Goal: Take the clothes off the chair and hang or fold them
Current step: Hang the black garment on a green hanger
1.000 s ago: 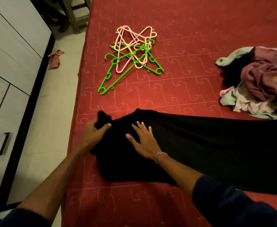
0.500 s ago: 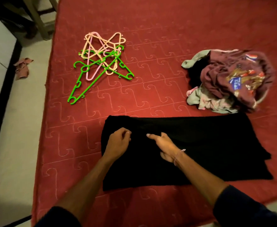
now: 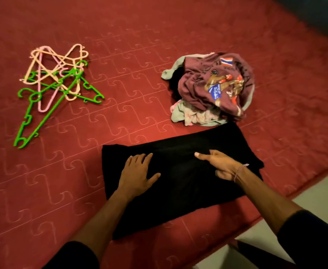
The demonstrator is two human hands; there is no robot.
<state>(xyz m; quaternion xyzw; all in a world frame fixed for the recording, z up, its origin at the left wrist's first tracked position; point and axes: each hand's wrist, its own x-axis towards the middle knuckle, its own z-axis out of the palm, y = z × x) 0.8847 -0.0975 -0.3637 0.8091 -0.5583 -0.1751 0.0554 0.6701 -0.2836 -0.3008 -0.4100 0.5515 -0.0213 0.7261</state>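
Black folded garment (image 3: pixel 178 171) lies flat on the red bed (image 3: pixel 139 45). Left hand (image 3: pixel 137 175) presses it, fingers spread; right hand (image 3: pixel 219 164) rests edge-on, thumb extended. Clothes pile (image 3: pixel 211 88) beyond.

black garment (image 3: pixel 180 171): folded into a flat rectangle, lying near the bed's near edge
clothes pile (image 3: pixel 211 90): crumpled maroon printed shirt on pale garments, just beyond the black garment

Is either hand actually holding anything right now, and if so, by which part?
Nothing is held. The left hand lies flat on the folded black garment; the right hand rests on it edge-down.
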